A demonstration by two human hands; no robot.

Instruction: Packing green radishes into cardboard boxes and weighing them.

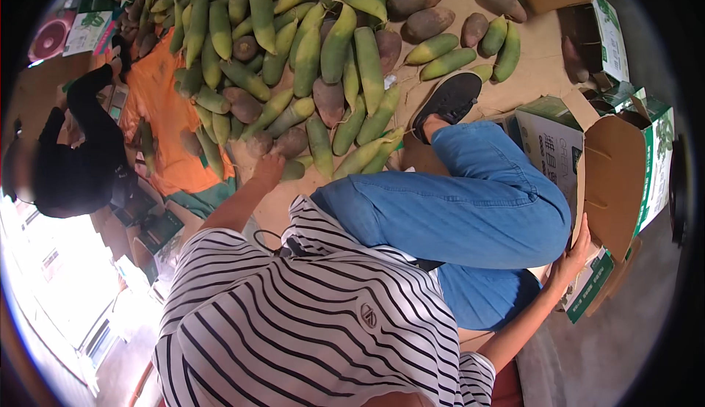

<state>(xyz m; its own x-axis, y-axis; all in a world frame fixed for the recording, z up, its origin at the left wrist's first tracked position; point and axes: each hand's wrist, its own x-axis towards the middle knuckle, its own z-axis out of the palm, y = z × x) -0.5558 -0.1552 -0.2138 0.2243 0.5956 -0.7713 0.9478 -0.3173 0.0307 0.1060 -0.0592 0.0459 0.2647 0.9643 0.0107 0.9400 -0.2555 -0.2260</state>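
My left hand [269,170] reaches to the near edge of a large heap of green radishes [305,62]. Its fingers are bent down against a brownish radish [290,143], and a short green radish [292,171] lies right beside the thumb side. The undersides of those fingers are hidden, so what they close on is unclear. On the right, my right hand [576,256] grips the near edge of an upturned cardboard box [617,179] with a white and green outside, fingers along the board. The box's mouth faces me, showing brown inner walls.
Several loose radishes [448,62] lie on brown cardboard beyond my shoe [452,97]. Another carton [609,40] stands at the far right. At left, a person in black [88,143] works beside an orange sheet [161,113]. My bent knee [536,223] lies between my hands.
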